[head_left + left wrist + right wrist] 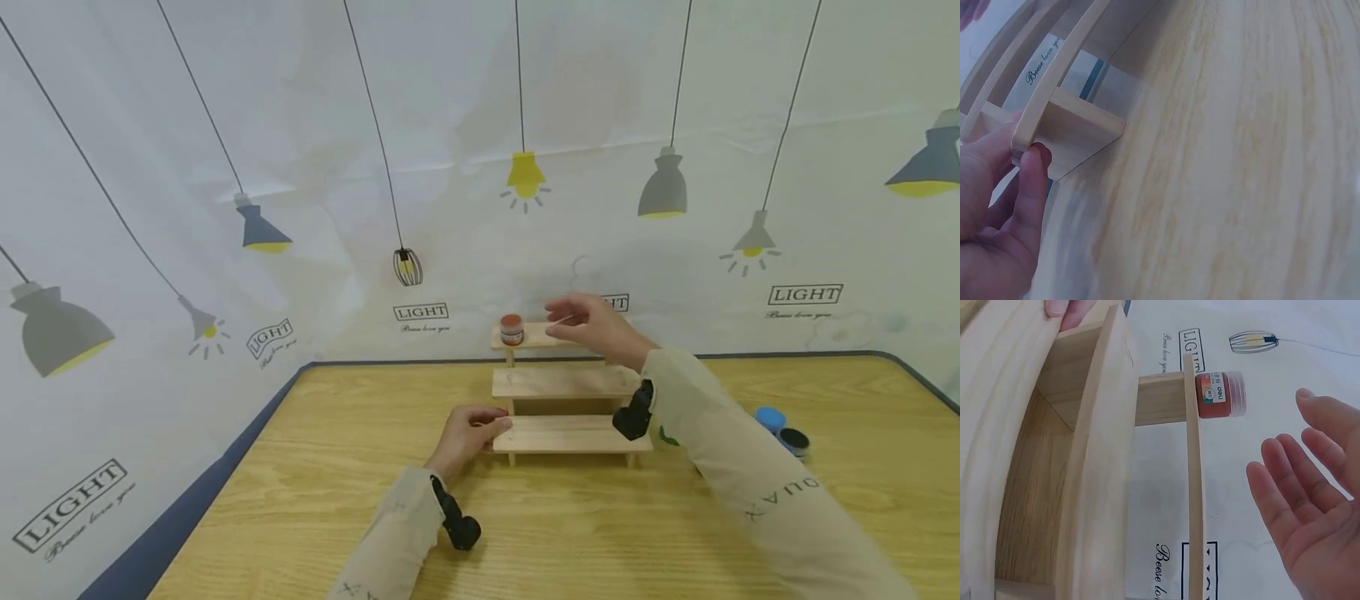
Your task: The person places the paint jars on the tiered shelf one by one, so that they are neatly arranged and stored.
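Observation:
A small wooden three-step display shelf (566,382) stands on the table against the back wall. On the left end of its top step sits a jar of red paint (512,330), upright with a clear lid, as the right wrist view shows. My left hand (467,435) grips the left end of the lowest step, thumb on top and fingers beneath the board (1054,81). Over the top step, to the right of the jar, hovers my right hand (600,327). Its fingers (1282,481) are relaxed and apart from the jar, with nothing held.
A blue-lidded jar (770,419) and a black-topped jar (793,442) stand on the table to the right, partly behind the right sleeve (720,433). Something green (667,436) shows beside that sleeve. A printed lamp-pattern backdrop (465,208) rises behind the table.

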`<action>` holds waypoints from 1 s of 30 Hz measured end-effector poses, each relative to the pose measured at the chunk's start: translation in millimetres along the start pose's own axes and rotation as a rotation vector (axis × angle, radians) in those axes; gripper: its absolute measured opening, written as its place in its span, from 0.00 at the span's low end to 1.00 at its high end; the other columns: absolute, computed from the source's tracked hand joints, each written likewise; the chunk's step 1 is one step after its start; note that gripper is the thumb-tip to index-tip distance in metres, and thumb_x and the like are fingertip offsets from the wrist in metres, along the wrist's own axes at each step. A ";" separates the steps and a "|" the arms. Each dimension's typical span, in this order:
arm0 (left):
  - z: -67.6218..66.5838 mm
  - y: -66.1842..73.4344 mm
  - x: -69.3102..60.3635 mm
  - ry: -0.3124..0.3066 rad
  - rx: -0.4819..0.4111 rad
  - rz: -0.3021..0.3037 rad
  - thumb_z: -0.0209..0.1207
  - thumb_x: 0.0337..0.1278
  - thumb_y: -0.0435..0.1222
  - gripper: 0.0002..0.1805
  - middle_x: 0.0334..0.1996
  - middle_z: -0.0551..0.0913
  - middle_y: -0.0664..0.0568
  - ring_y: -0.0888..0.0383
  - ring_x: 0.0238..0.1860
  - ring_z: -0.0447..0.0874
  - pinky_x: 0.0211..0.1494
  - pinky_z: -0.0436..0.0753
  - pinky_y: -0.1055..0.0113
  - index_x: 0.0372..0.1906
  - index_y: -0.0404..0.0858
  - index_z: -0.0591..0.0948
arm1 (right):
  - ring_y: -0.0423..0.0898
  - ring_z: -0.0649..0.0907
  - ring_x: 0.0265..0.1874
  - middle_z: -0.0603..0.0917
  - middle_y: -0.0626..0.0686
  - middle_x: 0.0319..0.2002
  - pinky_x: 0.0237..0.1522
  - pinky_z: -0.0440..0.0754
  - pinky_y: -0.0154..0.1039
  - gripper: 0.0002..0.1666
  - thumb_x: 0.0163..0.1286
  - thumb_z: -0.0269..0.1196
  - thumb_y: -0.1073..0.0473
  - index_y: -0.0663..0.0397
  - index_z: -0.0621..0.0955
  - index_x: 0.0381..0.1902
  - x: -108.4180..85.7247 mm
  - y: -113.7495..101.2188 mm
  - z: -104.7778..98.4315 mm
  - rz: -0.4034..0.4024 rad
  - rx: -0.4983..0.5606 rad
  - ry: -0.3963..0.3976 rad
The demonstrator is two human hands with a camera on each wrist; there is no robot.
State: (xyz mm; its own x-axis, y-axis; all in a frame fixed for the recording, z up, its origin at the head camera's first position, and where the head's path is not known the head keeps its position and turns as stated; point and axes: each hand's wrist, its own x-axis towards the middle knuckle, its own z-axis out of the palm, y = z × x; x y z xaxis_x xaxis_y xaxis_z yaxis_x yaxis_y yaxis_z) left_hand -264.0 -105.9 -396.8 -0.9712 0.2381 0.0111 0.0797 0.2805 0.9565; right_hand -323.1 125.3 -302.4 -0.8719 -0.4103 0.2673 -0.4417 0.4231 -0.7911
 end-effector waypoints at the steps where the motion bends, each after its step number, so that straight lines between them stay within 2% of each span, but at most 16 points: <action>1: 0.5 -0.7 -0.2 0.000 -0.003 0.000 0.57 0.55 0.33 0.15 0.27 0.77 0.45 0.62 0.18 0.69 0.28 0.78 0.62 0.45 0.28 0.79 | 0.51 0.76 0.44 0.75 0.60 0.48 0.44 0.74 0.46 0.24 0.61 0.60 0.55 0.59 0.71 0.54 -3.0 0.0 -1.1 -0.007 0.001 -0.003; 7: 2.2 -2.5 -1.9 -0.003 -0.014 -0.005 0.57 0.55 0.34 0.15 0.28 0.78 0.45 0.62 0.18 0.69 0.28 0.77 0.63 0.45 0.28 0.79 | 0.50 0.78 0.40 0.78 0.61 0.44 0.41 0.76 0.44 0.21 0.61 0.60 0.58 0.63 0.74 0.51 -26.4 2.3 -6.2 -0.075 -0.042 -0.017; 13: 1.1 -1.9 -1.5 -0.004 -0.013 -0.018 0.57 0.55 0.34 0.15 0.28 0.77 0.45 0.62 0.18 0.69 0.29 0.78 0.61 0.45 0.29 0.79 | 0.46 0.79 0.35 0.80 0.58 0.39 0.38 0.77 0.37 0.17 0.61 0.60 0.61 0.64 0.76 0.47 -52.1 8.4 -13.3 -0.119 -0.023 -0.025; 16: 0.4 -4.5 2.1 -0.008 -0.014 -0.015 0.57 0.55 0.34 0.15 0.26 0.77 0.45 0.61 0.18 0.69 0.29 0.78 0.60 0.45 0.29 0.79 | 0.44 0.79 0.35 0.80 0.57 0.39 0.37 0.77 0.36 0.16 0.61 0.60 0.61 0.62 0.76 0.47 -64.6 12.1 -18.6 -0.113 -0.020 -0.016; 20: -0.2 -16.7 11.3 -0.014 -0.025 -0.013 0.59 0.53 0.36 0.16 0.23 0.76 0.49 0.61 0.18 0.69 0.28 0.78 0.60 0.45 0.32 0.79 | 0.41 0.79 0.36 0.79 0.58 0.40 0.38 0.76 0.36 0.16 0.62 0.59 0.60 0.61 0.76 0.47 -80.4 15.2 -25.8 -0.110 -0.047 0.004; 24: 0.3 -28.1 17.0 -0.008 -0.023 0.004 0.60 0.52 0.39 0.17 0.23 0.76 0.52 0.62 0.18 0.69 0.27 0.77 0.64 0.45 0.33 0.80 | 0.39 0.79 0.36 0.79 0.59 0.40 0.37 0.76 0.34 0.15 0.63 0.58 0.60 0.61 0.76 0.47 -95.6 21.0 -33.0 -0.109 -0.079 0.020; 26: 0.7 -24.3 14.4 -0.004 -0.014 0.011 0.59 0.53 0.38 0.16 0.24 0.76 0.51 0.61 0.17 0.69 0.27 0.77 0.63 0.45 0.32 0.80 | 0.39 0.79 0.36 0.79 0.59 0.40 0.38 0.76 0.33 0.15 0.63 0.58 0.60 0.61 0.76 0.47 -103.4 24.3 -36.8 -0.092 -0.084 0.021; 30: 1.1 -25.9 15.7 0.006 -0.016 0.009 0.58 0.54 0.37 0.15 0.24 0.77 0.50 0.61 0.17 0.69 0.26 0.77 0.63 0.45 0.32 0.80 | 0.37 0.78 0.36 0.80 0.57 0.40 0.38 0.76 0.32 0.15 0.63 0.57 0.62 0.62 0.75 0.47 -117.8 29.7 -42.7 -0.064 -0.101 0.039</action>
State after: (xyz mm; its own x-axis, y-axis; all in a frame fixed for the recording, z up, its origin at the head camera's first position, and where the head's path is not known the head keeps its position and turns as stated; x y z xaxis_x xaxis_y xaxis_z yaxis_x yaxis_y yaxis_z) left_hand -281.1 -108.4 -421.8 -0.9717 0.2353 0.0209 0.0845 0.2639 0.9608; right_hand -242.5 220.7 -333.9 -0.8480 -0.4083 0.3379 -0.5139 0.4773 -0.7128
